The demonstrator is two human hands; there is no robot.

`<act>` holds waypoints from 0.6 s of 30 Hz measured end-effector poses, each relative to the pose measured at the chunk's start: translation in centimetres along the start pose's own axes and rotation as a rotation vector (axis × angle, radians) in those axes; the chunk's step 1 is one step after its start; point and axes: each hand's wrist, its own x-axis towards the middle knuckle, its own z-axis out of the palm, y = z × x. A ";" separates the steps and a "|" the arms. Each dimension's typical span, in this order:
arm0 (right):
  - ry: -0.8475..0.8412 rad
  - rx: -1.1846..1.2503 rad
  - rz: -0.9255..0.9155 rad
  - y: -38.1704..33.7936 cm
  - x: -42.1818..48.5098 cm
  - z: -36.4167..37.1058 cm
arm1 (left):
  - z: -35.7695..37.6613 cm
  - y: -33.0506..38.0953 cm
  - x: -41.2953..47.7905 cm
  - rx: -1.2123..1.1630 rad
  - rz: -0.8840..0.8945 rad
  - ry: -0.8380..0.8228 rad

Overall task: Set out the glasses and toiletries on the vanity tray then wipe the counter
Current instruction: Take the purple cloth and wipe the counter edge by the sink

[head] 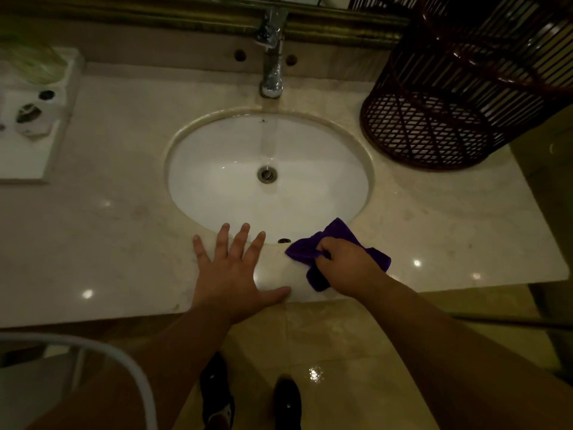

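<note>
My right hand grips a purple cloth and presses it on the marble counter at the front rim of the sink. Flat on the counter just left of the cloth lies my left hand, fingers spread, holding nothing. A white vanity tray sits at the far left of the counter with small toiletry items and a glass on it; its left part is cut off by the frame edge.
A white oval sink fills the middle of the counter, with a chrome tap behind it. A dark wicker basket stands at the back right. Below the counter's front edge are tiled floor and my shoes.
</note>
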 end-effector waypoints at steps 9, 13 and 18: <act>0.102 0.060 -0.229 -6.8 -3.3 -5.0 | -4.5 -0.8 1.3 -0.279 -0.043 -0.107; 0.109 0.218 -0.241 -11.0 -4.0 -7.7 | -10.4 -2.6 3.3 -0.427 0.123 -0.089; 0.151 0.480 -0.198 -14.1 -4.6 -10.2 | -16.0 -5.8 4.4 -0.535 0.063 -0.044</act>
